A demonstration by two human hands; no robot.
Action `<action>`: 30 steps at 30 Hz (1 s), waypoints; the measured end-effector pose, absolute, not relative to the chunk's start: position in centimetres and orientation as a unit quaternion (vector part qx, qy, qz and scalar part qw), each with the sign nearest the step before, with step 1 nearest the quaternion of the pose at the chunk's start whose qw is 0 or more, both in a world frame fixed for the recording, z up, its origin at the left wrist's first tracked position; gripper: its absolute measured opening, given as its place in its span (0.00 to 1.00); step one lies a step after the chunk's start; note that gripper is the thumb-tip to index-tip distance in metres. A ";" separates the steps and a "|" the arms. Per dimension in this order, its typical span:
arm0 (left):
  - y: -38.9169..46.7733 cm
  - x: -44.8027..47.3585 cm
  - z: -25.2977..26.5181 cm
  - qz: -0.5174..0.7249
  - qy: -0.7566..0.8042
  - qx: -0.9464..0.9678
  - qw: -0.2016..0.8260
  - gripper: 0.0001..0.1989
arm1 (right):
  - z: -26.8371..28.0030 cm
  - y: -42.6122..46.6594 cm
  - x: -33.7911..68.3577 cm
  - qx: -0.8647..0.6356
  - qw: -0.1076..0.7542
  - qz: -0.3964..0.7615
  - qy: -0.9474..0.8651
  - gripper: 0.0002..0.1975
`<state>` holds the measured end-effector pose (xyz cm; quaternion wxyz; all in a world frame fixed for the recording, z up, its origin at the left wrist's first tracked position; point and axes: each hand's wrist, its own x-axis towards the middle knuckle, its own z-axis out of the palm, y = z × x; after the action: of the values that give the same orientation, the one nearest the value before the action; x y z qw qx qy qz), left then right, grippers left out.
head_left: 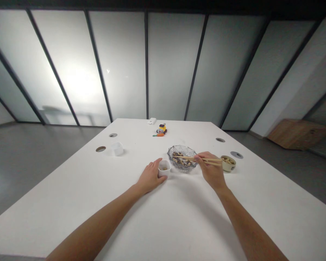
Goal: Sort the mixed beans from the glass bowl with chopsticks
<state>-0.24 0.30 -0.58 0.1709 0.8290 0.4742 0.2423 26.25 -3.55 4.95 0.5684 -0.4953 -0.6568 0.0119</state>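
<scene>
My left hand (151, 176) is closed round the left side of a small white cup (164, 173), which stands upright on the white table and has a little brownish food at its bottom. In my right hand (210, 172) is a pair of wooden chopsticks (188, 158), their tips pointing left over a clear faceted glass bowl (170, 162). Mixed nuts or seeds, some dark and some pale, lie inside that bowl. Whether the tips pinch a piece is too small to tell. Just right of my right hand, a cream-coloured bowl (229, 168) holds pale tan pieces.
A clear plastic container (117, 149) stands to the left on the table (78, 206). Farther back are a yellow toy vehicle (162, 128), an orange carrot-shaped item (159, 135) and a white box-like object (152, 121). Round cable holes (100, 149) sit near both side edges.
</scene>
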 end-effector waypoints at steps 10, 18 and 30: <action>0.2 -0.1 -0.5 0.244 0.471 0.830 0.170 0.38 | 2.5 -2.3 26.4 -0.488 0.533 0.059 -0.689 0.20; 0.1 -0.1 -0.3 0.238 0.473 0.830 0.174 0.38 | 2.6 -2.3 26.5 -0.483 0.541 0.024 -0.689 0.19; 0.1 0.0 -0.2 0.225 0.479 0.832 0.170 0.39 | 1.9 -2.1 26.4 -0.468 0.537 0.032 -0.701 0.17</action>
<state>-0.04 0.07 -0.22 0.1697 0.8315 0.4788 0.2247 26.38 -2.09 1.94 0.5367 -0.4678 -0.7015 0.0319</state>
